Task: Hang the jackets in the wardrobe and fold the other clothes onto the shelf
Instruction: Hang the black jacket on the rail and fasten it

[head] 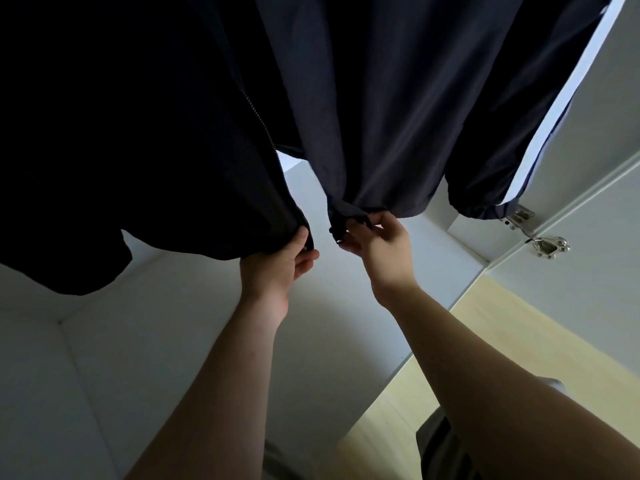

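A dark navy jacket (381, 98) is hanging inside the white wardrobe (104, 341), filling the upper part of the view, with its front open at the bottom so that the two halves are parting above the hands. The left hand (277, 265) is gripping the lower corner of the jacket's left front panel, its fingers (306, 259) clamped on the hem beside the zipper (258, 114) that is running up that edge. The right hand (377, 244) is pinching the bottom corner of the right front panel, its fingers (353, 233) closed together on the fabric and on the small dark zipper end there. The two corners are being held near each other but apart, with the white wardrobe wall showing between them. On the right, a sleeve with a white stripe (554, 109) is hanging down, ending just beside a metal door hinge (540, 240). Pale wooden flooring (502, 341) is showing at the lower right, outside the wardrobe.
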